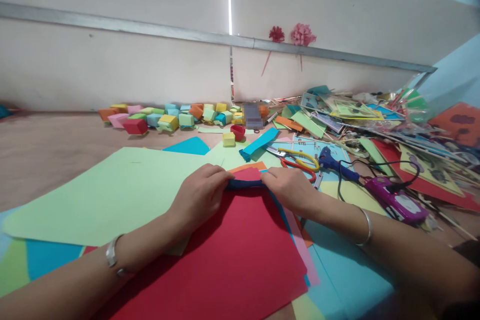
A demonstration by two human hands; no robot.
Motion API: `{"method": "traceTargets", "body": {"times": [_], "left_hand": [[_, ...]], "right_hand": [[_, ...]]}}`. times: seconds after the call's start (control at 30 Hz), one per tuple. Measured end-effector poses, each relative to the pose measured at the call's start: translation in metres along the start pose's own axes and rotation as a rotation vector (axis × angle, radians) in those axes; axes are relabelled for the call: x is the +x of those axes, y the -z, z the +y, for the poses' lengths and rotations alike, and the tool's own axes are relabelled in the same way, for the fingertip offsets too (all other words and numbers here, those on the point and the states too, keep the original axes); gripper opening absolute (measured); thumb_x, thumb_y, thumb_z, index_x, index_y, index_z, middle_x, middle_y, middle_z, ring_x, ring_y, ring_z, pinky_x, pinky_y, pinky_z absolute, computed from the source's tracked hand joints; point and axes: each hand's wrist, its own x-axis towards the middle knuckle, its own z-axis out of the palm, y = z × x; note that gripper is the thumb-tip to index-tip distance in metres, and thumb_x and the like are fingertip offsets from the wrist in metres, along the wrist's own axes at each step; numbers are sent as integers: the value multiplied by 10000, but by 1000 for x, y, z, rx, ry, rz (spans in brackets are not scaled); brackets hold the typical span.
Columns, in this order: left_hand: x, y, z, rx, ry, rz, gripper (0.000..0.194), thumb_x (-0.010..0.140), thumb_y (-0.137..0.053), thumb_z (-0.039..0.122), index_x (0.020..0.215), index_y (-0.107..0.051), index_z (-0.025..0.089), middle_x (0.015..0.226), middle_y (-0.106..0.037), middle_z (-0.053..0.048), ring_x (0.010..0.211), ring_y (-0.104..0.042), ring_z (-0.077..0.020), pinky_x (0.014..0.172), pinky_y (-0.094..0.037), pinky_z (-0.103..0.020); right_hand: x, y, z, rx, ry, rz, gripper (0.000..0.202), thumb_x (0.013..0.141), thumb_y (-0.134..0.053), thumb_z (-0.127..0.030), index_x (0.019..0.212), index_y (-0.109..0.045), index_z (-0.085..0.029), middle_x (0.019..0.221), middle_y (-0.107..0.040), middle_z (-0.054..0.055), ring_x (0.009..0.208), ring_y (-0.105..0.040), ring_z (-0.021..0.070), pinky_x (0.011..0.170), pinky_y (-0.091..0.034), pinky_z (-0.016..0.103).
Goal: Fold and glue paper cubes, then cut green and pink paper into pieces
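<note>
A large red sheet [240,250] lies in front of me on a stack of coloured paper. At its far edge is a narrow dark blue strip [245,184], which looks folded or rolled. My left hand [204,190] pinches the strip's left end, fingers closed. Its right end is between the closed fingers of my right hand [287,185]. Just beyond the strip, pink and orange paper edges show. A large light green sheet [101,195] spreads out to the left. Scissors [300,160] with yellow and orange-red handles lie beyond my right hand.
Small coloured paper boxes [168,122] line the wall. A blue glue gun [337,164] and a purple power strip [395,200] with black cables lie at the right. Behind them is a heap of paper and sticks [345,110]. A blue paper piece [261,143] lies beyond the strip.
</note>
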Motion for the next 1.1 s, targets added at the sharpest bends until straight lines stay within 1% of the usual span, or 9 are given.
{"method": "traceTargets", "body": {"times": [0.13,0.23,0.3,0.37,0.5,0.7,0.9,1.0,1.1], "left_hand": [[1,6,8,-52,61,-46,342,911,-423,333,843,-733,205,840,-732,-83,771,-637,-198,706,-508,-323],[2,9,12,-102,140,-141,289,881,-468,319,820,-732,218,756,-732,-25,650,-629,-153,601,-487,-258],[3,9,13,-112,183,-208,234,833,-522,306,768,-730,224,700,-724,-3,604,-623,-154,554,-466,-255],[2,9,13,-97,209,-238,211,803,-547,300,739,-734,224,698,-719,-16,651,-632,-187,582,-464,-286],[1,7,14,-89,222,-260,208,802,-550,280,751,-741,217,794,-714,-54,777,-633,-219,701,-478,-340],[2,8,13,-153,256,-298,145,765,-579,205,752,-722,225,757,-697,-11,691,-630,-160,637,-479,-272],[6,11,13,-190,323,-324,135,748,-601,272,746,-731,237,764,-721,-1,691,-640,-165,623,-484,-269],[7,12,14,-163,300,-311,213,804,-546,329,751,-727,230,749,-717,-12,666,-624,-165,620,-462,-279],[6,11,13,-117,250,-322,232,818,-515,309,745,-718,224,731,-702,-23,659,-611,-168,625,-445,-286]], "right_hand": [[2,3,4,162,-54,-41,159,893,-506,-71,860,-642,-147,812,-671,66,713,-566,160,549,-248,282],[3,6,9,435,-89,-144,160,908,-524,-104,893,-671,-167,810,-691,37,721,-583,143,591,-303,254],[4,7,10,534,-110,-208,156,915,-532,-119,904,-676,-177,807,-688,26,721,-576,138,605,-311,245],[4,5,10,515,-115,-220,134,909,-549,-132,867,-669,-172,821,-679,35,741,-563,149,617,-306,253],[4,0,5,360,-65,-150,140,912,-555,-146,811,-651,-153,847,-654,66,792,-537,175,658,-304,280],[5,-5,3,396,-84,-151,119,868,-635,-133,753,-633,-163,785,-623,28,772,-523,162,642,-292,261],[6,-13,5,370,-74,-118,141,898,-578,-123,774,-636,-157,792,-629,44,769,-521,167,657,-311,270],[6,-14,7,358,-72,-126,140,912,-561,-133,801,-644,-154,815,-637,59,796,-532,179,669,-325,277],[5,-10,7,364,-56,-127,144,923,-546,-143,822,-647,-155,838,-641,65,806,-539,183,676,-335,280]]}}
